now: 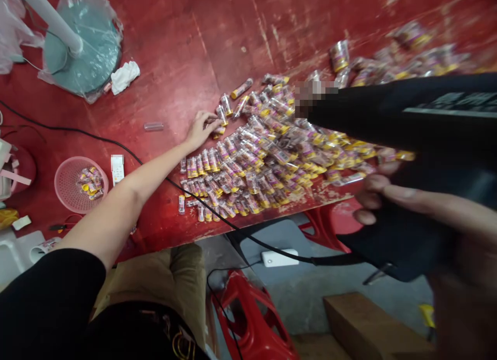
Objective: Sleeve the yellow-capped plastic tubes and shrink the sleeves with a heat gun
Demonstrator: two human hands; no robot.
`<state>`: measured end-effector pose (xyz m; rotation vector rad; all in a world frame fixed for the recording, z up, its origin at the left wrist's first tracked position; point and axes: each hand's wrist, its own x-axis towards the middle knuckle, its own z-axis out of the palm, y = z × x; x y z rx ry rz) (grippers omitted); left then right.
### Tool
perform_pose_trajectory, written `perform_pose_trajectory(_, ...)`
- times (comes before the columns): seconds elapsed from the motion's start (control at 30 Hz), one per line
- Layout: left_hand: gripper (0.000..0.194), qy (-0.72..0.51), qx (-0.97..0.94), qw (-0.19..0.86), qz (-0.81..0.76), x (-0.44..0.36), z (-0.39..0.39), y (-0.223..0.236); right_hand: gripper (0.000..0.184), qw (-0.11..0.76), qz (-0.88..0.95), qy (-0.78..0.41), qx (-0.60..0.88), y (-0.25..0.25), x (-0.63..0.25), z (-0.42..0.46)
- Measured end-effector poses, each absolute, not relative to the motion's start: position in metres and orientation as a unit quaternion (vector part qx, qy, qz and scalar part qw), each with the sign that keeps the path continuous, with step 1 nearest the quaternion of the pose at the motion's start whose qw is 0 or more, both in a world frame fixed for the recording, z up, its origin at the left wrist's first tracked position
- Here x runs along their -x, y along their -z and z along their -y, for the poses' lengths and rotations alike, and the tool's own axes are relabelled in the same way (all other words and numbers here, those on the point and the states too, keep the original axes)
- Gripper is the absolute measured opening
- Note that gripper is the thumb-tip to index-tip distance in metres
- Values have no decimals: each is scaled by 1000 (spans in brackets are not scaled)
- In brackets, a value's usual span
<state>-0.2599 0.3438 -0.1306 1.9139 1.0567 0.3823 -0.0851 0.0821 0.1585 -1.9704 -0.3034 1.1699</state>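
Nearest, our blurred right hand [458, 215] curls at a black thing [421, 241]; its grip we cannot tell. Our left hand [201, 130] bends over small tubes [227, 104] on the red table [166, 49], grip also unclear; light touch should leave neighbouring ones undisturbed.

Scuffed red table [163, 49] beneath massed yellow-ended tubes [252, 159], a pink basket [59, 180] and a white wad [125, 77]

I see a broad red table [166, 65], its paint worn in pale patches, with soft light glancing off it. Below, my feed shows a grey floor [298, 303], a grey seat [272, 238], a red plastic stool [252, 334] and a cardboard box [361, 318].
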Motion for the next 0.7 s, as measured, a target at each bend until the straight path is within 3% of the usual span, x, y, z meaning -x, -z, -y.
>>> perform_pose_trajectory(0.1, 40, -183, -743, 444, -466, 262, -338, 135, 36, 423, 83, -454, 780, -163, 99, -96)
perform_pose_trajectory(0.47, 78, -209, -717, 463, -477, 279, -326, 147, 59, 344, 71, -539, 766, -156, 104, -116)
perform_pose_trajectory(0.7, 69, -185, -770, 344, -505, 312, -377, 129, 64, 284, 77, -573, 765, -153, 102, -151)
